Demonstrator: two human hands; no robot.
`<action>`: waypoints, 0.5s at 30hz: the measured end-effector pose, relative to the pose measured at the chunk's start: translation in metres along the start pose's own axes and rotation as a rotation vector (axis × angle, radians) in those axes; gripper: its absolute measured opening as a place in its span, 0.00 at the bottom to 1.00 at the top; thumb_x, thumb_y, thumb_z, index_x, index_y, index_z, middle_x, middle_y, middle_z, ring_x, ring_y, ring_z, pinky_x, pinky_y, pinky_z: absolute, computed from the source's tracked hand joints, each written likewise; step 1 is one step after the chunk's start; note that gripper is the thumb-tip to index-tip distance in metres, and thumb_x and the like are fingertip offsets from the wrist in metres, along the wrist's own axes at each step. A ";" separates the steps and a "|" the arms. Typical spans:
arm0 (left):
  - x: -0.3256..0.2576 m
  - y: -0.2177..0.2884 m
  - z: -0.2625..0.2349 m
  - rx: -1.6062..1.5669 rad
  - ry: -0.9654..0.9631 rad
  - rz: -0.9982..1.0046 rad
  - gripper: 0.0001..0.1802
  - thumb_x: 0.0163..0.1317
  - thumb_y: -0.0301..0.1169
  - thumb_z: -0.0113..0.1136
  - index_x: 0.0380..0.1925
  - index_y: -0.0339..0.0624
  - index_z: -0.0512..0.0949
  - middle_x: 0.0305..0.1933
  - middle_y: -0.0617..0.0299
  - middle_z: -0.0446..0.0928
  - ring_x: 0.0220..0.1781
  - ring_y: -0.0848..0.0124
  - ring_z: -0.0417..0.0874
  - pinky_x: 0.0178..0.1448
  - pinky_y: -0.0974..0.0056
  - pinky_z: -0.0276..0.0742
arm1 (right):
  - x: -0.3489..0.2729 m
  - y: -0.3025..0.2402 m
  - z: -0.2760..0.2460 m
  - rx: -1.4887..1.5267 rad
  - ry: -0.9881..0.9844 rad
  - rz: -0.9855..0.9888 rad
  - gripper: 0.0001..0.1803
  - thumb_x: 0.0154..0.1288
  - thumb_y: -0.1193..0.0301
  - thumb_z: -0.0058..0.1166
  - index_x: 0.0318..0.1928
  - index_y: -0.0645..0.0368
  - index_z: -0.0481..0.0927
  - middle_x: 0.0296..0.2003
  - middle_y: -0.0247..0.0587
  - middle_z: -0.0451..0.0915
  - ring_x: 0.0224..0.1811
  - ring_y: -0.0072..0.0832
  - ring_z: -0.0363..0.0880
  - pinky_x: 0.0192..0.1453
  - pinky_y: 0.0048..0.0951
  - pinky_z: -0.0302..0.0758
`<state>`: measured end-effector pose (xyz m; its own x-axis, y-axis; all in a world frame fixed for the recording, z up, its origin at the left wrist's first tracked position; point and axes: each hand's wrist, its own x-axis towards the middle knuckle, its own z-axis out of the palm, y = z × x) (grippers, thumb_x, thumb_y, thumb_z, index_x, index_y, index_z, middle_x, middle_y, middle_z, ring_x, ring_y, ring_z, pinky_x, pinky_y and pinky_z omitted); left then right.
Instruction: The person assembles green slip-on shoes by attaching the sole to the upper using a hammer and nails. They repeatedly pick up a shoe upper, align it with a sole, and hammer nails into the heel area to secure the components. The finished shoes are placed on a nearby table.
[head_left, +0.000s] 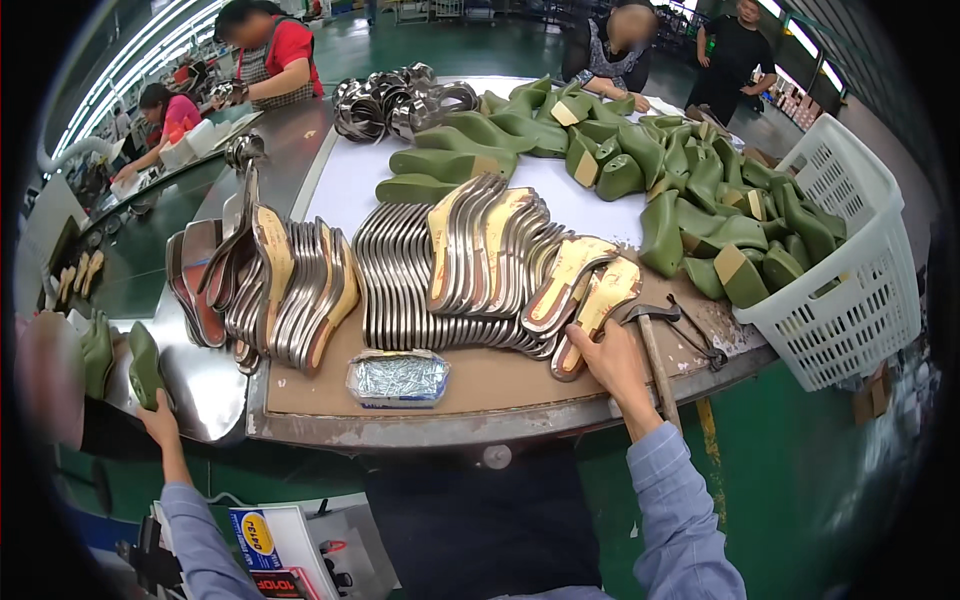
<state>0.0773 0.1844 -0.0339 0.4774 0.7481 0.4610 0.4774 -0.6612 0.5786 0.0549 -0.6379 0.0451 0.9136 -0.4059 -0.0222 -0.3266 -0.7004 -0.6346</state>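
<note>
Hands at bench (480, 385), shoe-part stock.
R hand (612, 362) grips metal insole plate (592, 312) at row end, hammer (655, 355) just beside; L hand (158, 415) holds green last (143, 365), fingers hidden; bench's far left blurred.

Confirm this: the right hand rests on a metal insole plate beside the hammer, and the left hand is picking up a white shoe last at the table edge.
Not quite. The shoe last under the left hand is olive green, not white, as the head view shows. The rest holds: the right hand rests on a metal insole plate beside the hammer.
</note>
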 end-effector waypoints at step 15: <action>-0.412 0.426 -0.078 -1.431 -1.316 -0.222 0.25 0.76 0.31 0.41 0.69 0.31 0.57 0.61 0.43 0.75 0.45 0.61 0.85 0.52 0.58 0.82 | -0.046 -0.066 -0.034 0.239 -0.182 -1.031 0.11 0.67 0.70 0.52 0.45 0.61 0.82 0.36 0.52 0.83 0.36 0.46 0.83 0.45 0.42 0.79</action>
<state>0.0259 -0.4012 0.0751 0.9885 -0.1510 0.0009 0.0686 0.4546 0.8880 0.0267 -0.5927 0.1144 0.7502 0.4230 0.5082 0.6606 -0.5139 -0.5473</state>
